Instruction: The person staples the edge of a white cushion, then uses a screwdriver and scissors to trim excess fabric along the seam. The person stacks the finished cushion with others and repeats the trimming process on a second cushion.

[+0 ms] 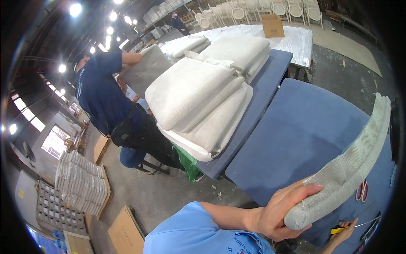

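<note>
My left hand (281, 211) grips one end of a light grey fabric-covered seat cushion (342, 178), thumb on top and fingers beneath. The cushion is tilted up on edge above the blue table (292, 135), its far end rising toward the right. At the lower right my right hand (344, 232) is closed around a yellow-handled tool (337, 230) with a thin metal shaft; its exact kind is unclear. Red-handled scissors (362, 191) lie on the table beside the cushion, their blades partly hidden by it.
Stacked grey cushions (203, 97) stand on the adjoining blue table. Left of them a person in dark blue (110, 93) handles another cushion (146, 70). Beyond are a cardboard box (272, 26) and pale chairs (253, 10). A wrapped stack (80, 182) sits on the floor at left.
</note>
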The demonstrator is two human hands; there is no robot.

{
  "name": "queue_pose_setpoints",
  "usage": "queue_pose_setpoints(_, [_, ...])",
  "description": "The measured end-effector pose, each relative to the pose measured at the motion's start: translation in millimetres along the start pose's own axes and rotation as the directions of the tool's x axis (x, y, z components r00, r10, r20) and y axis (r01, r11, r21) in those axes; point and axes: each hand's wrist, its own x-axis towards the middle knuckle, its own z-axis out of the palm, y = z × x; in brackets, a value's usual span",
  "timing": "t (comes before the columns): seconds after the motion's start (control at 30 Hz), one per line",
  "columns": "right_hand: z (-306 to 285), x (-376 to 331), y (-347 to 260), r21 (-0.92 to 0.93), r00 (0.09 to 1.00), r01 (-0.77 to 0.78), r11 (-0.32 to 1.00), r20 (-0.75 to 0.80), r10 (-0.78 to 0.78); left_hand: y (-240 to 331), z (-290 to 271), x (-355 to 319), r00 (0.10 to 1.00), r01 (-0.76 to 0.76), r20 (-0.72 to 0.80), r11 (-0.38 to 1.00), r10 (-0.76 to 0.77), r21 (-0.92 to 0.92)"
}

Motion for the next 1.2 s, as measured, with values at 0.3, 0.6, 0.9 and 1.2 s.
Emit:
queue_pose_setpoints(0.3, [2, -4, -1, -0.025, 1.000, 0.005, 1.000, -0.017, -0.005, 1, 3, 2, 0.998, -0.068, -0.011, 0.998, 0.068, -0.001])
queue_pose_setpoints(0.6, [-1, -4, 1, 0.008, 1.000, 0.027, 1.000, -0.002, -0.027, 12, 4, 8, 0.998, -0.015, 0.053, 1.000, 0.016, -0.015])
queue_pose_setpoints(0.9, [1, -7, -2, 0.012, 1.000, 0.011, 1.000, 0.020, -0.011, 8, 6, 5, 0.999, -0.051, 0.015, 0.999, 0.051, 0.009])
queue_pose_setpoints(1.2, [4, -10, -3, -0.007, 1.000, 0.024, 1.000, -0.001, -0.024, 10, 4, 7, 1.000, -0.011, 0.015, 1.000, 0.011, -0.021])
